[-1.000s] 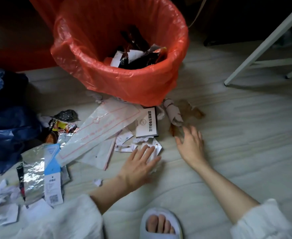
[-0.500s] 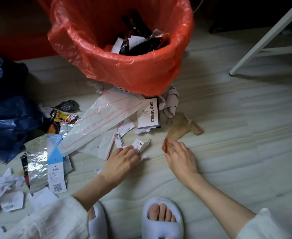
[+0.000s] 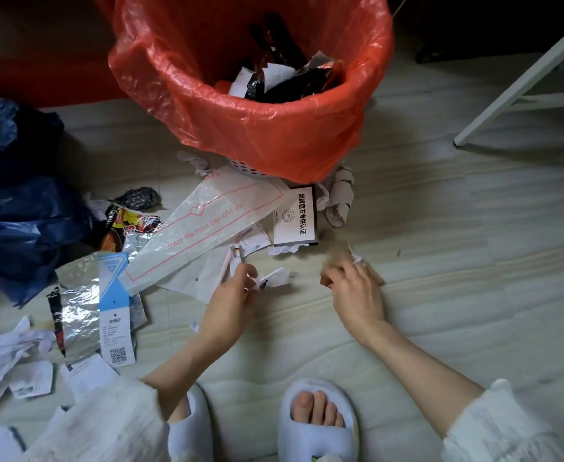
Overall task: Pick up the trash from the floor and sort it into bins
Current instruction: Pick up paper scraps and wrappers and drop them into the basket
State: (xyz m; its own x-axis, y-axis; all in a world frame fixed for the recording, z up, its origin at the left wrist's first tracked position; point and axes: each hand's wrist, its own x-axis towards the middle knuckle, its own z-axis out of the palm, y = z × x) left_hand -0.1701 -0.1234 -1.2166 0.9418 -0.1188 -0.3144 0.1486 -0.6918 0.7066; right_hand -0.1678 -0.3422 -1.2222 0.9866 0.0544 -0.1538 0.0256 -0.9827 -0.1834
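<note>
A bin lined with a red bag (image 3: 274, 135) stands at the top centre, with wrappers and paper inside. Trash lies on the floor in front of it. My left hand (image 3: 232, 301) pinches a crumpled white paper scrap (image 3: 274, 278) just off the floor. To the right, my right hand (image 3: 357, 291) grips a brown piece of paper (image 3: 332, 261), blurred by motion. A white card with black print (image 3: 295, 216) lies between my hands and the bin. A clear plastic bag with pink print (image 3: 207, 228) lies to the left.
A blue plastic bag (image 3: 17, 201) sits at the far left. A silver foil pack with a blue tag (image 3: 100, 301), snack wrappers (image 3: 130, 221) and torn white papers (image 3: 10, 355) litter the lower left. A cardboard tube (image 3: 340, 198) lies by the bin. White furniture legs (image 3: 520, 78) stand upper right. My slippered feet (image 3: 317, 421) are below.
Both hands went from lying flat on the floor to gripping trash. The left hand lifted a white scrap. The right hand gathered the brown paper and pulled it up.
</note>
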